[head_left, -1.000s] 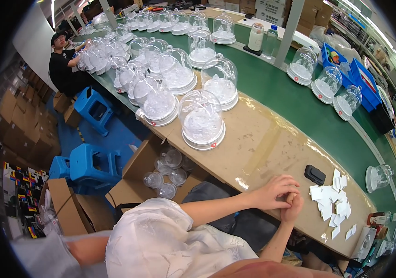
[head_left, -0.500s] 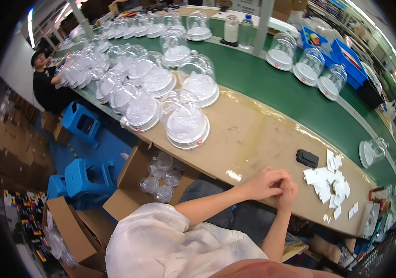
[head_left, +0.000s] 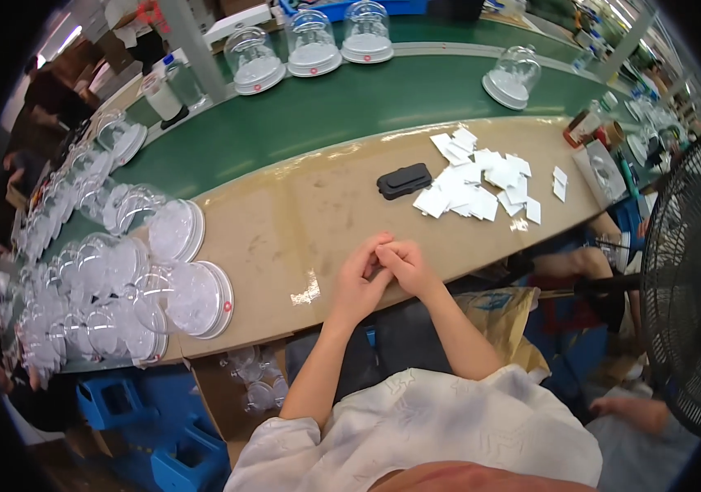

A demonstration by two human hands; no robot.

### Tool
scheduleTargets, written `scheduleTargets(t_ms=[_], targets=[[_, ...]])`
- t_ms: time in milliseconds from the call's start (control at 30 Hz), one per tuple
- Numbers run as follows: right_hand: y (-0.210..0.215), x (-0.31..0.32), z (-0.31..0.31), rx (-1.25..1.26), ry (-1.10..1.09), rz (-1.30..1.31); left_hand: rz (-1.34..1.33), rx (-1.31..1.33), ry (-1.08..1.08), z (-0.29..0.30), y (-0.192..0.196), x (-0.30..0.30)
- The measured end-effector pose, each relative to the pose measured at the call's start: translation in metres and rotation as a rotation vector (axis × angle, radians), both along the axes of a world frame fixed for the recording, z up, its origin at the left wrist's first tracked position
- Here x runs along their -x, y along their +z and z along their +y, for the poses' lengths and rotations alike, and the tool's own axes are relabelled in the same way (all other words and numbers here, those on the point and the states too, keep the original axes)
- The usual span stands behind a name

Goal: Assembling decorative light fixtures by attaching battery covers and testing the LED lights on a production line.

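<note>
Over the table's near edge my left hand (head_left: 357, 287) and my right hand (head_left: 409, 266) are brought together, fingers closed and touching. Whatever may lie between them is hidden. Just beyond sits a black oblong object (head_left: 404, 181) whose kind I cannot tell. Beside it, to the right, a loose pile of small white cards (head_left: 469, 184) is spread on the brown-covered tabletop (head_left: 285, 221). On the left, several clear domes on round white bases crowd together; the nearest dome (head_left: 195, 299) lies tilted, a red dot on its base rim.
Three upright domes (head_left: 314, 49) and one apart (head_left: 513, 78) stand on the green surface (head_left: 301, 123). A black fan (head_left: 687, 271) rises at right, near another person's arm (head_left: 633, 410). Below the table are a carton of clear domes (head_left: 260, 385) and blue stools (head_left: 191, 459).
My view has swung to the right, so the cards and black object now lie straight ahead. My hands stay together, fingers pressed closer, and the fan has come into sight.
</note>
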State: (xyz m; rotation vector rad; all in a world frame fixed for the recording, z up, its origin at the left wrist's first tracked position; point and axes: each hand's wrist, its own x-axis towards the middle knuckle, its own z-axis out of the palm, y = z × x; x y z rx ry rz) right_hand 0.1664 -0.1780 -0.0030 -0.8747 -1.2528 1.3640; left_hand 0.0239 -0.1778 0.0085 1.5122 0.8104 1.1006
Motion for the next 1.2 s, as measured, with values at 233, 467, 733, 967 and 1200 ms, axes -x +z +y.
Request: scheduleTargets(t_ms=[233,467,733,967,1200], targets=[[0.001,0.008,0.002,0.068,-0.036,0.088,0.058,0.035,-0.018,-0.004,0.001,0.0],[0.007,-0.032,-0.019,0.054,-0.487,0.004,-0.113,0.039,0.083,0.002,-0.005,-0.003],[0.039,-0.07,-0.014,-0.144,-0.697,-0.675,0.092,0.021,0.048,0.0,0.0,0.003],[-0.001,-0.074,0.009,-0.277,-0.807,-1.006,0.046,0.072,0.038,-0.003,-0.002,0.0],[-0.004,-0.071,0.007,-0.226,-0.767,-0.875,-0.025,0.095,0.025,-0.002,-0.005,0.003]])
